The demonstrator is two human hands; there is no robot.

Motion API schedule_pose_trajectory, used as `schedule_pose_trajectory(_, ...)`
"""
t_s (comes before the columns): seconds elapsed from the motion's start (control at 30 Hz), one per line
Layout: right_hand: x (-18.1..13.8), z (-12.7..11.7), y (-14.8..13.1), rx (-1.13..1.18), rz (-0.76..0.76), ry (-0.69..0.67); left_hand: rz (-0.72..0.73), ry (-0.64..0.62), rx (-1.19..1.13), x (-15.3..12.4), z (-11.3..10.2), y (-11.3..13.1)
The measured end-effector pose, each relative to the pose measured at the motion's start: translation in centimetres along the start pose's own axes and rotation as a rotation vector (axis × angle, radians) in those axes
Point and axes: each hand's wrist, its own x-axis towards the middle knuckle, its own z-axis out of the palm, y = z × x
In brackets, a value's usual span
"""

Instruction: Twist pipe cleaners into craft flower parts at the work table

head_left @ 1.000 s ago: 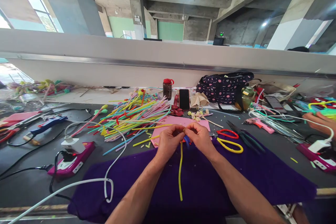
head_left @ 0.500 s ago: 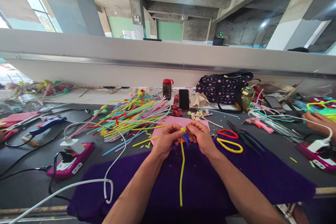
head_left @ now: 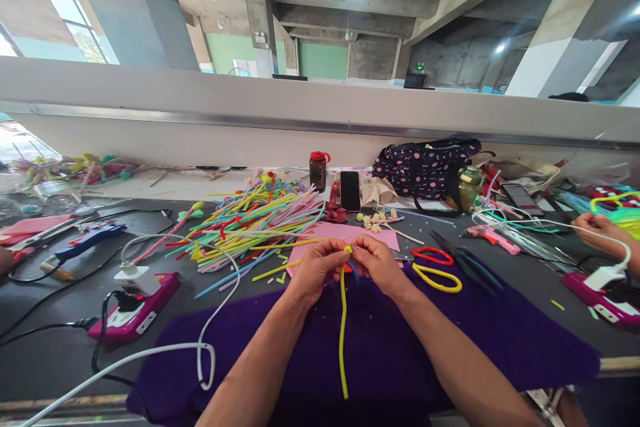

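A yellow pipe cleaner point(head_left: 343, 340) hangs down over the purple cloth point(head_left: 390, 360), its top end bent into a small knot or coil. My left hand point(head_left: 315, 270) pinches that knotted end between thumb and fingertips. From the other side, my right hand point(head_left: 376, 265) closes its fingertips on the same end, and the two hands nearly touch. Beneath them lies a pink sheet point(head_left: 295, 269), with a blue and orange object point(head_left: 354, 275) mostly covered by my hands. Scissors with red and yellow handles point(head_left: 440, 280) rest to the right.
Many coloured pipe cleaners point(head_left: 270, 227) are heaped behind on the left. Dark pliers point(head_left: 477, 270) and a pink glue gun point(head_left: 500, 240) lie right. A power strip point(head_left: 160, 300) with a white cable point(head_left: 205, 340) stands left. Behind are a bottle point(head_left: 318, 172), phone point(head_left: 350, 191) and bag point(head_left: 425, 170). A co-worker's hand point(head_left: 603, 233) shows far right.
My fingers have shifted slightly around the knotted end, my right fingertips lower now. The hanging length of the pipe cleaner has swung a little left.
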Motion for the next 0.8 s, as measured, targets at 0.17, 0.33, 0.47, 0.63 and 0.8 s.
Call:
schedule_pose_trajectory(0.17,-0.15,0.12,-0.10,-0.348,-0.218,0.172,0.002,0.035,0.002,0.19,-0.03,-0.24)
schedule_pose_trajectory(0.33,0.02,0.01,0.11,-0.476,-0.298,0.259,-0.024,0.050,0.002,0.26,-0.03,-0.27)
schedule_pose_trajectory(0.47,0.11,-0.14,0.42,-0.383,-0.232,0.208,-0.036,0.023,-0.018,0.20,-0.02,-0.05)
schedule_pose_trajectory(0.63,0.15,-0.31,0.59,-0.234,-0.151,0.202,-0.009,-0.023,0.060,0.10,-0.28,0.10)
schedule_pose_trajectory(0.8,0.04,-0.12,0.41,-0.239,-0.149,0.231,-0.038,-0.026,0.107,0.00,-0.22,0.24)
